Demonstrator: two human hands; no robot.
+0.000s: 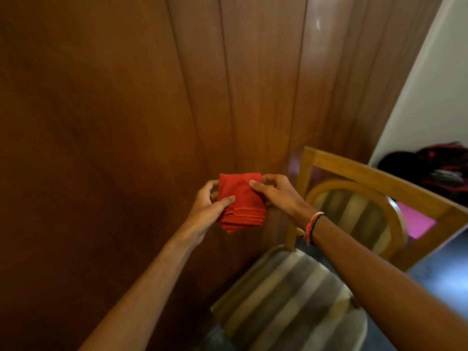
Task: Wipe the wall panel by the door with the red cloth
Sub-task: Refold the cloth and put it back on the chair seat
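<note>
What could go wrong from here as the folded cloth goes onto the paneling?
1. The red cloth is a stack of loose layers pinched between the left hand and right hand; once one hand lets go, it may unfold or slip.
2. The striped chair stands close beside the wood wall panel, so low strokes could bump it, and it may block the lower right part.

Cloth [240, 198]: solid red. Wall panel [114, 110]: dark reddish-brown wood grain. Chair [286, 295]: light wood frame, cushions striped grey and beige. Wristbands [312, 224]: orange, white, black. Bag [440, 168]: black and red.
</note>
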